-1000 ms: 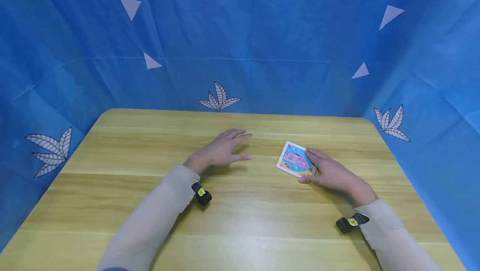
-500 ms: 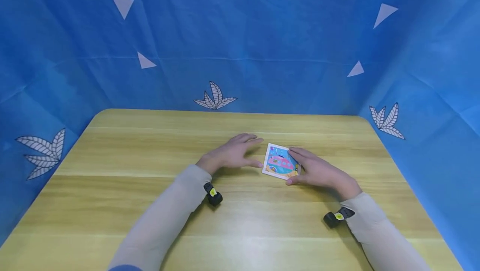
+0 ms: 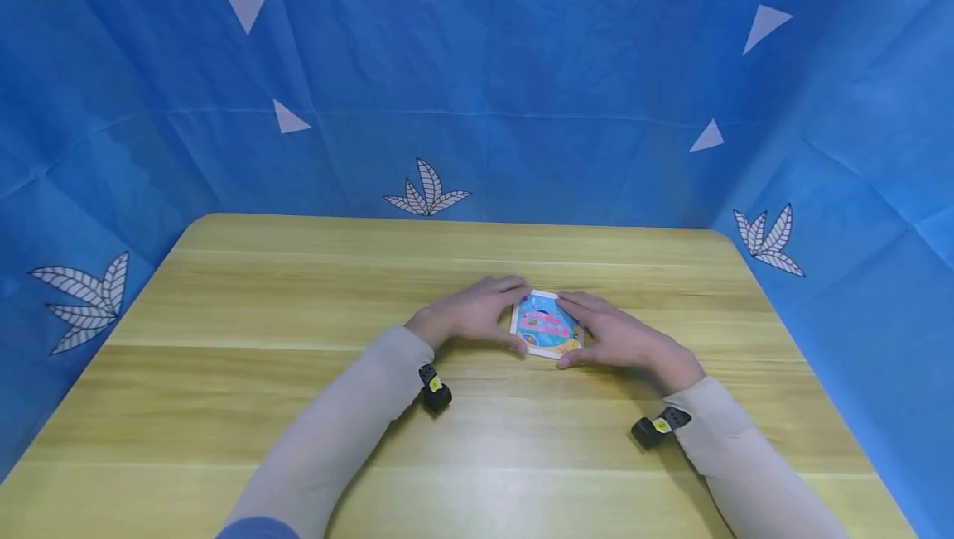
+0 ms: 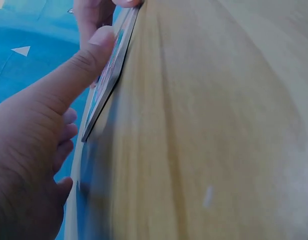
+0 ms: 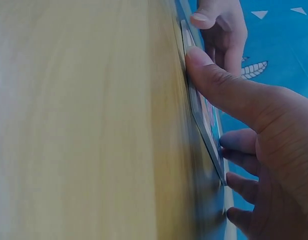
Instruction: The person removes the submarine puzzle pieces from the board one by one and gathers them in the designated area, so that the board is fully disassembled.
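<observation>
Picture tile (image 3: 546,324), white-bordered, is being held between left hand (image 3: 475,311) and right hand (image 3: 624,338), which are gripping opposite sides.

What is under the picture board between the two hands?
The wooden tabletop shows around the picture board; the part directly beneath is covered, so I cannot tell whether anything lies there.

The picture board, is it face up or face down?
Face up. In the head view, the picture board shows its pink-and-blue print and white border between the left hand and right hand.
</observation>
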Demonstrator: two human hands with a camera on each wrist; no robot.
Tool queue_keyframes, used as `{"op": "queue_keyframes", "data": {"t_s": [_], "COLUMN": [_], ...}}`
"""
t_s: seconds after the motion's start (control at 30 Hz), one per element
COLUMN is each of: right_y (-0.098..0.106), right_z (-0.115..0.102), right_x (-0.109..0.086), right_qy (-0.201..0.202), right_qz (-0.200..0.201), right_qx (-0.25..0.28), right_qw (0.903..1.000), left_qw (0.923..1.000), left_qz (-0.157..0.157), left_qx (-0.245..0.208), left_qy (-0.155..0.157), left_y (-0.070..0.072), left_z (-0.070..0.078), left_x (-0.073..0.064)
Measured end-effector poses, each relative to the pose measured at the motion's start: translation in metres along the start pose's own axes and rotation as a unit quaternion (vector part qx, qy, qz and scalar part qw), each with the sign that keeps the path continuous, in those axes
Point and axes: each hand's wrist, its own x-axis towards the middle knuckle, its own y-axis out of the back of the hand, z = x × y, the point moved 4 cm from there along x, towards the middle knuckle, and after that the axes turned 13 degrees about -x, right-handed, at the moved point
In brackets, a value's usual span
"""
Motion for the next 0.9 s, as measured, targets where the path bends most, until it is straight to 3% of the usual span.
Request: {"op": "queue_keyframes", "data": {"t_s": [0.27, 0.9], "right_y": [-0.001, -0.009], "right_z": [-0.008, -0.04], "right_x": [0.008, 0.034], "right_qy": [0.016, 0.028], "right_qz": [0.001, -0.015], "right_qx": [0.001, -0.001], "right_qw": [0.9999, 0.9995], "left_qw": [0.9996, 0.9989], "left_qz": [-0.012, 0.001], "left_qx": [-0.012, -0.005], "left_qy": [0.021, 0.047], "left_y": [-0.002, 0.005], "left_z": [-0.004, -0.027], "left_x": [-0.008, -0.051]}}
